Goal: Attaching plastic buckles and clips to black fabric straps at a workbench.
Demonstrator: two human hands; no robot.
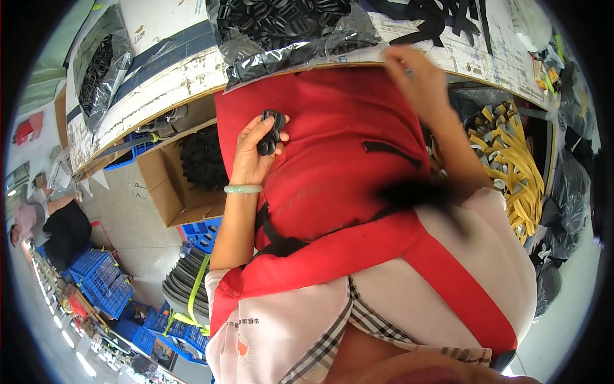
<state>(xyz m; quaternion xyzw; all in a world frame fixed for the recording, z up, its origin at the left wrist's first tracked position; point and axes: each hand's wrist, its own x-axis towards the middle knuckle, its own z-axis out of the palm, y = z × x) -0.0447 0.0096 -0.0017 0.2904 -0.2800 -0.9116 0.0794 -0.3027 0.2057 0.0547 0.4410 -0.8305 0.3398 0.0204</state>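
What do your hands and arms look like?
The left hand and right hand wear no gloves. A pale green bangle circles the left wrist; the right wrist shows none. The forearms are bare below short, pale pink sleeves. Blur leaves rings on the right hand unclear.

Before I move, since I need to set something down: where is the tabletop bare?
The white tabletop is bare between the large buckle bag and the smaller bag left of it and, at right, between the black straps and front edge. The middle is crowded by the large bag, with the right hand beside it.
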